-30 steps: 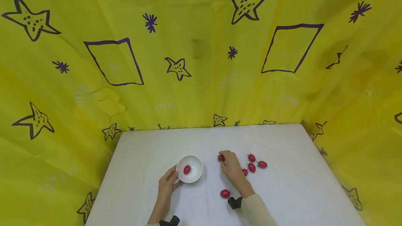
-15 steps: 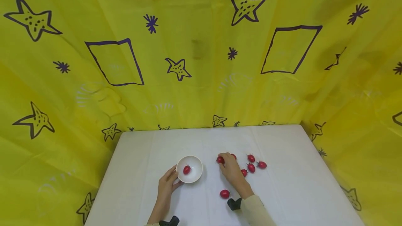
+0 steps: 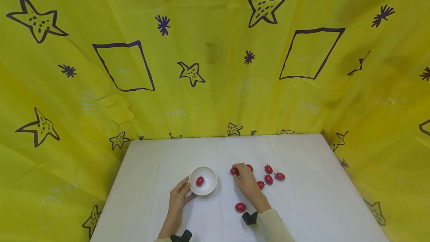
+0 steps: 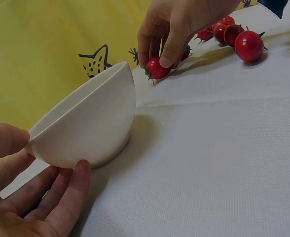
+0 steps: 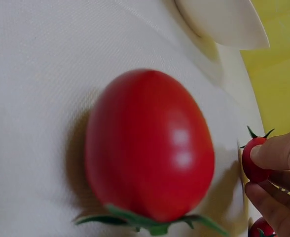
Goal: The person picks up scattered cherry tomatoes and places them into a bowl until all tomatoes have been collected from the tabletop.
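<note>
A small white bowl [image 3: 209, 183] stands left of centre on the table, with one cherry tomato [image 3: 200, 181] inside. My left hand [image 3: 179, 194] holds the bowl's left side; in the left wrist view the thumb is at the rim and fingertips touch the lower wall. To the right of the bowl, my right hand [image 3: 246, 181] pinches another cherry tomato [image 4: 157, 69] between thumb and fingers, its green stem end pointing toward the bowl. The right wrist view shows this held tomato [image 5: 254, 160] at or just above the cloth; I cannot tell which.
Several loose cherry tomatoes [image 3: 268, 179] lie right of my right hand, one [image 3: 249, 167] just behind its fingers. A single tomato [image 3: 240, 207] lies nearer, left of the right wrist. White cloth [image 3: 151, 171] covers the table; a yellow patterned curtain [image 3: 215, 96] surrounds its back and sides.
My right hand has shifted slightly left with the pinched cherry tomato, uncovering the tomato behind its fingers. The left hand and the bowl have stayed in place.
</note>
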`<state>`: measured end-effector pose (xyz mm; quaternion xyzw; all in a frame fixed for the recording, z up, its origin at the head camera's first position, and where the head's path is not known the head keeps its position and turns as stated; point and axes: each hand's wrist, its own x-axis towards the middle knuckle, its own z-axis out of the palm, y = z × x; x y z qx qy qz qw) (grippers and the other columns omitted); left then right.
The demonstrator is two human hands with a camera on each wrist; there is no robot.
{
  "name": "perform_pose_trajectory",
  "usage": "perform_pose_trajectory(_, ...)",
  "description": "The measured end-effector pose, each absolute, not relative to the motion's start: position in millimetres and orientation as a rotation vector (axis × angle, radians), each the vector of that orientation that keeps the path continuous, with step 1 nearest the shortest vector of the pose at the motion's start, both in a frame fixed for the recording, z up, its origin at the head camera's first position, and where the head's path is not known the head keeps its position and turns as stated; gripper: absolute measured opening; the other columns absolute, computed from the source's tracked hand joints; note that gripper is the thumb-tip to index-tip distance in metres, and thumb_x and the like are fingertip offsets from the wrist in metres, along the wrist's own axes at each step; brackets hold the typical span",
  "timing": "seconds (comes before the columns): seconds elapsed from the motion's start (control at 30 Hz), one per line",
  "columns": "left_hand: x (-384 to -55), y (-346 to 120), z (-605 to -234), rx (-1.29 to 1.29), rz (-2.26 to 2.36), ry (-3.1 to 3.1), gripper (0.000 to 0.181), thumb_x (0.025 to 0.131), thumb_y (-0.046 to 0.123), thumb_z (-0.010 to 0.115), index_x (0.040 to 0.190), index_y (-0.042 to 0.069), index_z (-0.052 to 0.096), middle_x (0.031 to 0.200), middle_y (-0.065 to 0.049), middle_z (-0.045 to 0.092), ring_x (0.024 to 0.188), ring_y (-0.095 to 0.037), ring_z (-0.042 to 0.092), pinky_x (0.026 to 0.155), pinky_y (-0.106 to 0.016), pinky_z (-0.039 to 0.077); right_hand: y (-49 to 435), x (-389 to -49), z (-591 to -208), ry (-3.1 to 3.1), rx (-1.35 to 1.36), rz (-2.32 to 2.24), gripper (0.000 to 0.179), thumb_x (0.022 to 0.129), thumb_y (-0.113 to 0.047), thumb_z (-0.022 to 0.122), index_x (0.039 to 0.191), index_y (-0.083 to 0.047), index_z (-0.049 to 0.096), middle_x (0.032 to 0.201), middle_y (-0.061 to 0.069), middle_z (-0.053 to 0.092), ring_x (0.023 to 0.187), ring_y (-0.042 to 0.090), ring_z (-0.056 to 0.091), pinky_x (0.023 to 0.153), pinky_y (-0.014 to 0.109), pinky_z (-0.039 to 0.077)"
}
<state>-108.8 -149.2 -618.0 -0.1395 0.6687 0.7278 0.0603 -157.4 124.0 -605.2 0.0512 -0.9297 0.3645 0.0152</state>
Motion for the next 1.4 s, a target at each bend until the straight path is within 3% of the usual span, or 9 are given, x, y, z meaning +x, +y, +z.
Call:
perform_pose_trajectory(0.43,-106,-147,-617,-0.439,2.211,2.015,0.050,0.106,0.020,0.059,0.151,-0.001,0.051,0.150,-0.030,0.053,0.125,-0.028,0.066,0.096,-0.040,0.066,113,-158,-598,-2.830,0.205,1.173,0.033,0.095,-0.007,0.074,0.127,-0.008,0.068,0.121,0.010,0.070,0.109,0.022,0.067,0.098,0.041,0.064)
perform_pose_trajectory(0.77,-108,-148,-615,-0.442,2.213,2.020,0.051,0.106,0.020,0.060,0.151,-0.001,0.051,0.150,-0.030,0.052,0.127,-0.031,0.066,0.096,-0.039,0.066,101,-153,-584,-2.770,0.236,1.322,0.035,0.097,-0.009,0.074,0.130,-0.009,0.066,0.124,0.008,0.070,0.112,0.024,0.068,0.098,0.041,0.065)
perform_pose_trajectory(1.1,-109,-147,-614,-0.446,2.202,2.016,0.051,0.107,0.020,0.058,0.152,-0.002,0.049,0.150,-0.031,0.052,0.128,-0.033,0.066,0.097,-0.041,0.066,91,-151,-580,-2.637,0.338,1.375,0.033,0.093,0.000,0.074,0.125,0.000,0.068,0.115,0.012,0.072,0.105,0.027,0.072,0.092,0.038,0.066)
perform_pose_trajectory(1.4,-109,-146,-613,-0.459,2.187,2.028,0.050,0.107,0.020,0.057,0.152,-0.002,0.049,0.152,-0.031,0.051,0.131,-0.037,0.063,0.097,-0.041,0.065,84,-144,-571,-2.672,0.324,1.465,0.037,0.096,-0.005,0.073,0.132,-0.003,0.065,0.123,0.012,0.071,0.110,0.028,0.071,0.096,0.039,0.065)
